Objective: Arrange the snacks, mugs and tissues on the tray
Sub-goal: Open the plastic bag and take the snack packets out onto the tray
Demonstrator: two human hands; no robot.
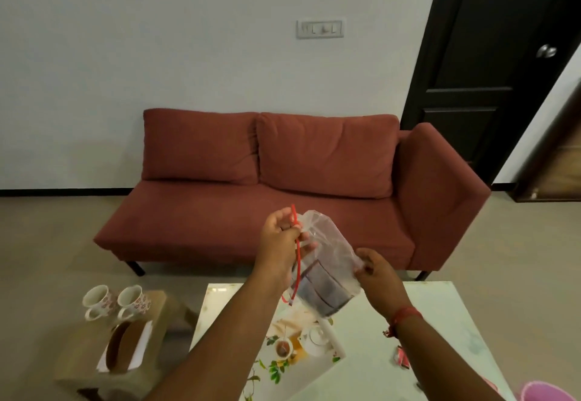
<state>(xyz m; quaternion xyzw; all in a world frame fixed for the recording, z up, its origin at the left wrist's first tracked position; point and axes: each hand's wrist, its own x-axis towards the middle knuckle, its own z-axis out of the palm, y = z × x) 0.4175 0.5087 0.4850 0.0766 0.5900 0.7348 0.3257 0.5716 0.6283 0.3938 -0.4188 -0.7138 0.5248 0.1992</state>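
Note:
I hold a clear plastic bag of brown snack slices point(327, 281) in the air above the table. My left hand point(283, 240) grips its gathered neck and a red tie string point(298, 253) that hangs down. My right hand point(375, 270) pinches the bag's right edge. Under the bag lies the tray point(301, 347), white with a printed tea and leaf picture. Two white floral mugs point(116, 301) stand side by side on a low stool at the left. Beside them lies a tissue box point(125, 347) with a brown oval top.
The tray rests on a pale glass-topped table point(440, 337). A small red wrapper point(401, 358) lies on it at the right, and a pink object point(547, 392) shows at the bottom right corner. A red sofa point(283, 186) stands behind, a dark door point(490, 54) to the right.

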